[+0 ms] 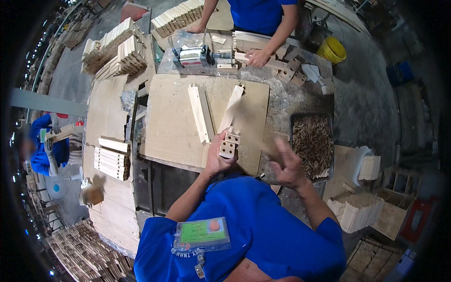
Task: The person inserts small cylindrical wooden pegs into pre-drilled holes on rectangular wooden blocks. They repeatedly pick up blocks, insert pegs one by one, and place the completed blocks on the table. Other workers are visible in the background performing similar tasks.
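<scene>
My left hand point(219, 157) is closed around a small stack of pale wooden pieces point(229, 144) with round holes in their ends, held above the cardboard's near edge. A short dowel point(230, 129) sticks up at its far end. To the right, my right hand point(290, 165) grips the handle of a hammer point(243, 115), smeared by motion; its head is a dark blur beyond the left hand. Two pale wooden bars, one on the left point(201, 113) and one on the right point(231, 108), lie on the cardboard point(167, 124) ahead of my hands.
A black tray point(332, 141) full of wooden dowels stands at the right. Across the table, a co-worker's hand point(257, 58) touches wooden bars beside a metal clamping cylinder point(194, 56). Stacked bars point(111, 161) lie on the left bench. A yellow bucket point(332, 50) is at far right.
</scene>
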{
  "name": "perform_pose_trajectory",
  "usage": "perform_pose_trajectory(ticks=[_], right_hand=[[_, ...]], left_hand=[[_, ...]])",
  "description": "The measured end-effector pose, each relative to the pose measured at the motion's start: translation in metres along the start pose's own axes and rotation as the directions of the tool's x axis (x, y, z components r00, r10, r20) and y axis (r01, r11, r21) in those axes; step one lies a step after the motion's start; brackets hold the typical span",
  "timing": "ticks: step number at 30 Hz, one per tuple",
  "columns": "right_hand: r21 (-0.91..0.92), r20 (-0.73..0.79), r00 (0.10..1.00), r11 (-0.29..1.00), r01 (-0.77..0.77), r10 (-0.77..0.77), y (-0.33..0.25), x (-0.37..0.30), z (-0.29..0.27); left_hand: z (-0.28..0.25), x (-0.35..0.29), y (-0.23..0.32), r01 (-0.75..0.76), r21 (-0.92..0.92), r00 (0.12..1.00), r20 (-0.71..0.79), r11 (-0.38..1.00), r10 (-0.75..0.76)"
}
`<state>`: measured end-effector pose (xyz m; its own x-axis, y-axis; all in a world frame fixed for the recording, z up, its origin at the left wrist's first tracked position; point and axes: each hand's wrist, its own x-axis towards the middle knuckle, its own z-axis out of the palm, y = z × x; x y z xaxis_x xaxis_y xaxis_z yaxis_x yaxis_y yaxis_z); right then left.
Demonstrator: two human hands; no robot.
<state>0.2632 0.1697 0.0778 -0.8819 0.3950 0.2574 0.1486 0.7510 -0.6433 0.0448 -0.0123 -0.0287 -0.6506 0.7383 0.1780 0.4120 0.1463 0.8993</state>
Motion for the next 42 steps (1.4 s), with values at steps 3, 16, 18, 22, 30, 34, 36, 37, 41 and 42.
perform_pose_trajectory(ticks=[3, 16, 18, 22, 30, 34, 36, 37, 41, 42], right_hand=[[0.028, 0.298, 0.923, 0.964, -0.263, 0.244, -0.008, 0.014, -0.021], [0.355, 0.141, 0.877, 0.803, -0.478, 0.460, 0.006, -0.030, 0.045], [0.308, 0.183, 0.830, 0.771, -0.557, 0.527, 0.007, -0.045, 0.047], [0.216, 0.270, 0.795, 0.771, -0.599, 0.543, 0.000, -0.084, 0.050], [0.241, 0.242, 0.815, 0.781, -0.577, 0.527, -0.006, -0.095, 0.050], [0.245, 0.195, 0.839, 0.803, -0.542, 0.507, -0.002, -0.090, 0.051], [0.264, 0.193, 0.842, 0.800, -0.539, 0.504, -0.006, -0.086, 0.050], [0.277, 0.196, 0.841, 0.795, -0.540, 0.504, -0.008, -0.084, 0.049], [0.248, 0.195, 0.833, 0.796, -0.552, 0.517, -0.001, -0.092, 0.053], [0.204, 0.158, 0.816, 0.790, -0.578, 0.557, 0.004, -0.099, 0.058]], left_hand=[[0.002, 0.001, -0.006, 0.107, -0.083, 0.992, 0.077, 0.991, -0.101], [-0.002, 0.001, 0.008, 0.099, -0.063, 0.995, -0.026, 0.993, -0.100], [-0.004, -0.001, 0.007, 0.091, -0.051, 0.993, -0.069, 0.995, -0.094], [0.000, 0.000, 0.001, 0.082, -0.076, 0.992, -0.094, 0.994, -0.089], [0.004, 0.017, -0.008, 0.128, -0.106, 0.988, -0.076, 0.986, -0.136], [0.008, 0.032, 0.007, 0.134, -0.174, 0.988, -0.058, 0.975, -0.146], [0.011, 0.035, 0.003, 0.148, -0.207, 0.986, -0.051, 0.967, -0.161], [0.012, 0.035, 0.001, 0.154, -0.224, 0.985, -0.047, 0.962, -0.168], [0.015, 0.029, -0.005, 0.116, -0.295, 0.991, -0.036, 0.949, -0.132], [0.013, 0.027, -0.002, 0.125, -0.273, 0.991, -0.013, 0.954, -0.133]])
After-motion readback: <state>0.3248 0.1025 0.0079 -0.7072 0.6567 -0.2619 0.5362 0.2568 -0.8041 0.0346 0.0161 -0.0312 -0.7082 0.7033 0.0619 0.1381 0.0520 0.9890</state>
